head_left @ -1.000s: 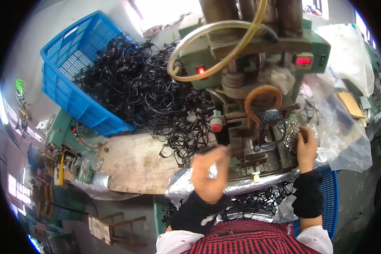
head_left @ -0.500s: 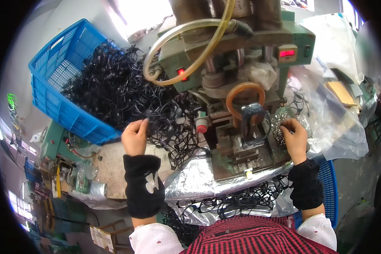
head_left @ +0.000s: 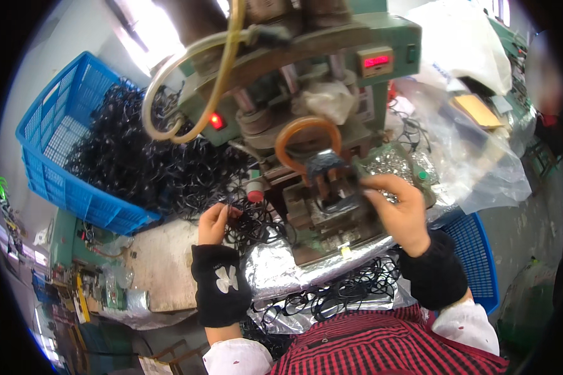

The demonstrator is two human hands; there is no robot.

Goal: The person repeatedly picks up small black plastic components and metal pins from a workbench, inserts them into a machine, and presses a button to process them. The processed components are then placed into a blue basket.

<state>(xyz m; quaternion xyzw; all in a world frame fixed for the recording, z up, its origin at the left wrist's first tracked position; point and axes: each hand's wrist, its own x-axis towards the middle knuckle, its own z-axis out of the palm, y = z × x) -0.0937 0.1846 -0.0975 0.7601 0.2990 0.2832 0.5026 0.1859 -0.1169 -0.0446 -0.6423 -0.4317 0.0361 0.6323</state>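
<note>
My left hand (head_left: 214, 226) is closed, its fingertips pinched at the edge of a pile of black cord loops (head_left: 169, 165). Whatever lies between those fingers is too small to make out. My right hand (head_left: 405, 211) reaches in at the right side of the press fixture (head_left: 331, 215), thumb and forefinger drawn together beside a black loop (head_left: 356, 203) hanging over it. What these fingers hold is blurred. A dark-topped handle (head_left: 324, 161) rises from the fixture. Behind my right hand lies a tray of small shiny metal parts (head_left: 388, 161).
The green press (head_left: 388, 31) carries an orange ring-shaped tube (head_left: 280, 140), a red button (head_left: 255, 192) and a red display (head_left: 376, 61). A blue crate (head_left: 87, 190) stands left. Foil (head_left: 269, 265) covers the front edge, with more cord loops (head_left: 331, 297) below. Clear plastic bags (head_left: 481, 165) lie right.
My right hand has moved left from the metal-parts tray to the fixture. My left hand has come lower and right, against the cord pile. The whole view has shifted.
</note>
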